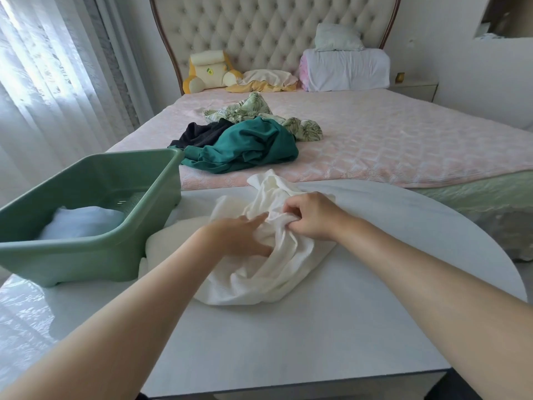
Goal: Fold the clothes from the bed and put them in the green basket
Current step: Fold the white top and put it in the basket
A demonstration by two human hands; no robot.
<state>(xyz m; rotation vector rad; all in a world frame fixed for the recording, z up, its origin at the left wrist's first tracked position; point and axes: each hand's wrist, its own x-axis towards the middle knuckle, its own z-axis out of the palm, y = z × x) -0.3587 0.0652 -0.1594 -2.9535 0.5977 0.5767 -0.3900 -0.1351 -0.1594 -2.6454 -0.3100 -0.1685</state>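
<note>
A crumpled white garment lies on the white table in front of me. My right hand pinches a bunch of its cloth near the top. My left hand lies on the garment with its fingers stretched toward the right hand. The green basket stands on the table's left side with a pale folded item inside. On the pink bed behind lie a teal garment, a black one and a green leaf-print one in a heap.
Pillows and a yellow-and-cream cushion sit against the tufted headboard. Sheer curtains hang at the left. A nightstand stands right of the bed. The table's rounded edge curves along the right.
</note>
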